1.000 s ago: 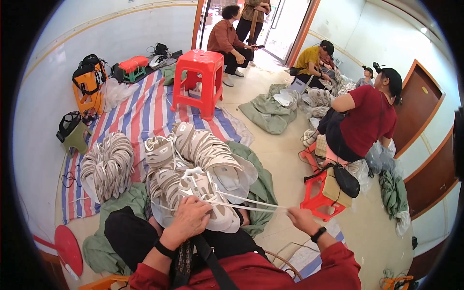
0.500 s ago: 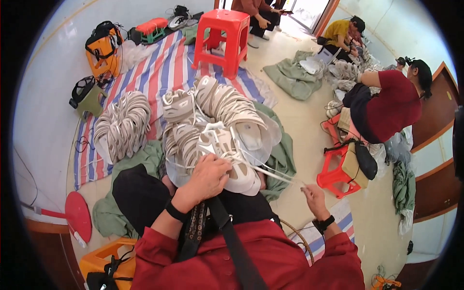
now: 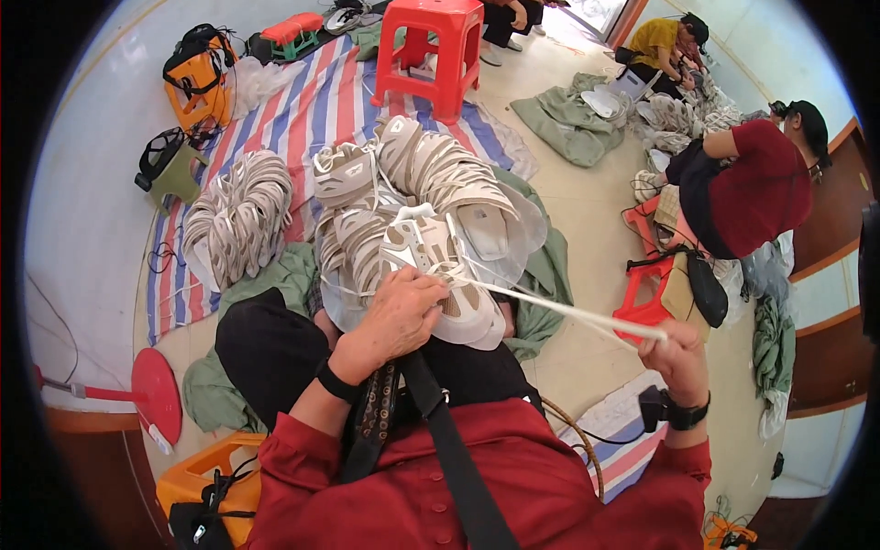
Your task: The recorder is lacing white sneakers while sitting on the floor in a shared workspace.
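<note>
A beige and white sneaker (image 3: 473, 313) rests over my lap, its toe toward me. My left hand (image 3: 396, 316) is closed on its side, fingertips at the lacing; what lies under the fingers is hidden. Out to the right, my right hand (image 3: 676, 356) is closed in a fist around white shoelaces (image 3: 577, 313), which run taut from the sneaker's eyelets. Right beyond the sneaker, stacked rows of matching sneakers (image 3: 449, 176) lie nested together on clear plastic and green cloth. Another nested row (image 3: 240, 215) sits farther left.
A red stool (image 3: 427, 55) stands on the striped sheet (image 3: 307, 101) ahead. Co-workers sit at the right, one in a dark red shirt (image 3: 759, 188) beside a red stool (image 3: 646, 291). A round red base (image 3: 158, 398) stands left, near an orange stool (image 3: 206, 477).
My right hand has moved outward to the right and slightly up, drawing the shoelaces out longer and tight. My left hand stays at the sneaker. The view has shifted slightly.
</note>
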Demonstrator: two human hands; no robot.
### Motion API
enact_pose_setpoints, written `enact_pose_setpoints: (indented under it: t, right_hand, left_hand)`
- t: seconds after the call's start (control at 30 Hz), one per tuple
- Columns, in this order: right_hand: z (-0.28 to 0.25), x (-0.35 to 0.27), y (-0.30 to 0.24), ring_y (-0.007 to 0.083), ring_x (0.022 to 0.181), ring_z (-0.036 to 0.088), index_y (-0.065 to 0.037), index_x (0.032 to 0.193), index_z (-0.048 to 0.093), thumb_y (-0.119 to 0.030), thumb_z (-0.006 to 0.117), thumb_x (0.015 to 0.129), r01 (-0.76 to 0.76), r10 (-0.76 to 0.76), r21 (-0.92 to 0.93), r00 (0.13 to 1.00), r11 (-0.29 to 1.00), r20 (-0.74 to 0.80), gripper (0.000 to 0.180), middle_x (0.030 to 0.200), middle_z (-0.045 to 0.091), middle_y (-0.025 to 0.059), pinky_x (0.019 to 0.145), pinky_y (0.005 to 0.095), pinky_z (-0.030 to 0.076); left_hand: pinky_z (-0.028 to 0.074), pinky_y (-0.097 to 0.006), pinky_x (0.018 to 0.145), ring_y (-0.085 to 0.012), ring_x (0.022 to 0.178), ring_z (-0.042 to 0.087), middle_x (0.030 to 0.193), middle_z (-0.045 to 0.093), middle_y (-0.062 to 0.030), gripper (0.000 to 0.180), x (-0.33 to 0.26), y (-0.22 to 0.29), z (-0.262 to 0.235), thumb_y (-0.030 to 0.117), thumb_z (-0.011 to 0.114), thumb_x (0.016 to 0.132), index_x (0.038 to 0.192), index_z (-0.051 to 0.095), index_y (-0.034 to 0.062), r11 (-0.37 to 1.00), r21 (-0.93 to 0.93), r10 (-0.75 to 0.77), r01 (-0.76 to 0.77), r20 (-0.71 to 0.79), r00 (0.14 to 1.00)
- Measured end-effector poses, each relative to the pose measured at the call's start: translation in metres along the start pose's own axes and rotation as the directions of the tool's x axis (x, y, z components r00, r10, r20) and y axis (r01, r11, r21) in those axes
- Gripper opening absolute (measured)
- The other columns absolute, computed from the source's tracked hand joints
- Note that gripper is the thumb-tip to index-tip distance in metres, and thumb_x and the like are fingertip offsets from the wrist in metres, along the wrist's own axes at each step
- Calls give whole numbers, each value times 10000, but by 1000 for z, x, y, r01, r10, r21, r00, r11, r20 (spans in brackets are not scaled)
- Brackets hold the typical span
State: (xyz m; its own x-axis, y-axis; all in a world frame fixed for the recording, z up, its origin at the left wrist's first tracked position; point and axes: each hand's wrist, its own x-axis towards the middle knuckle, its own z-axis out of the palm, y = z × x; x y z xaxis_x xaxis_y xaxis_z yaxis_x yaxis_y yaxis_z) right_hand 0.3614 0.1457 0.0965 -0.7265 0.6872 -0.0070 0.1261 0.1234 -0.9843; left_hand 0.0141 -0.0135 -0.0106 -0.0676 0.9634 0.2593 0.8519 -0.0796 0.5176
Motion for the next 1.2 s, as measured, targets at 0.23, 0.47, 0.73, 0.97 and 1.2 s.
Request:
enact_pose_setpoints:
  t: [0.23,0.47,0.73,0.97,1.2]
  right_hand:
    - [-31,-5,20,277,523,542,-9,769,636,-144,615,873,-63,-169,-955,979,289,-115,171,593,560,139,511,347,390]
    - [-19,33,53,353,574,575,-19,768,628,-169,626,859,-64,-110,-842,983,536,-145,175,622,566,172,542,425,435]
    - [50,140,132,346,1006,588,-55,1135,604,-165,658,830,369,-479,-768,873,524,93,328,1057,641,159,871,438,464]
    - [165,200,117,371,1121,526,-26,1224,539,-207,578,908,490,-436,-530,869,692,235,366,1225,560,190,968,416,418]
    - [173,249,143,267,1185,508,-13,1281,477,-283,529,963,296,-197,-219,902,930,384,420,1255,535,166,1015,349,376]
  left_hand:
    - [426,-408,924,-304,997,555,1099,656,-82,251,6,-6,3,44,620,747,995,655,29,998,-44,36,-37,-29,999]
    - [436,-424,889,-324,977,555,1060,651,-105,262,6,-9,0,51,607,754,1013,641,35,996,-67,52,-56,-62,997]
    - [477,-398,828,-327,944,600,1000,653,-136,292,0,0,-41,15,599,771,1060,641,33,989,-104,92,-108,-145,985]
    - [516,-383,752,-306,815,644,940,683,-145,177,-9,84,-163,14,630,788,958,674,-2,850,-436,235,-295,-187,954]
    - [530,-365,596,-303,642,640,951,687,-244,181,-12,112,-183,101,597,918,1039,674,-10,211,-659,590,-722,-503,632]
